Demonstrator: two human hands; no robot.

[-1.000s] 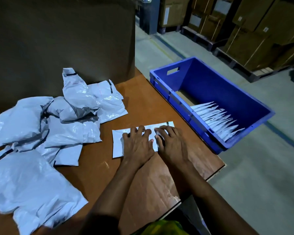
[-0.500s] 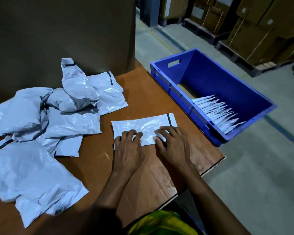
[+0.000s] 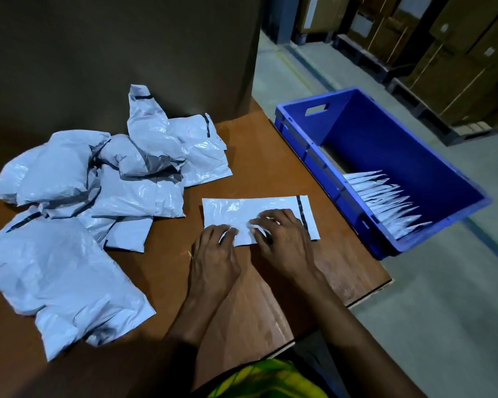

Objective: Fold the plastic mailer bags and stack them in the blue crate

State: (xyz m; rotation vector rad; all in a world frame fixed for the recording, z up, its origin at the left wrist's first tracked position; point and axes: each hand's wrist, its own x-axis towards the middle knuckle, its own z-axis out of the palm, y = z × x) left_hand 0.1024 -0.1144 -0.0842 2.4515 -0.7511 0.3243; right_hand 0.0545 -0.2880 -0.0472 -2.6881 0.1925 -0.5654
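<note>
A white plastic mailer bag (image 3: pixel 242 209) with a black strip near its right end lies flat on the brown table (image 3: pixel 270 305), folded into a long rectangle. My left hand (image 3: pixel 213 257) pinches its near edge toward the left. My right hand (image 3: pixel 285 242) has curled fingers on the bag's near middle and pinches the plastic there. The blue crate (image 3: pixel 400 145) stands to the right of the table, lower than its top. A row of several folded bags (image 3: pixel 385 202) stands on edge inside it.
A heap of crumpled, unfolded mailer bags (image 3: pixel 98 179) covers the left half of the table. A tall cardboard wall (image 3: pixel 127 53) stands behind it. The table's right edge runs beside the crate. Cardboard boxes on pallets (image 3: pixel 457 53) line the far floor.
Both hands slid back from pressing flat on the bag toward its near edge, and their fingers have curled onto the plastic. The bag has not moved on the table.
</note>
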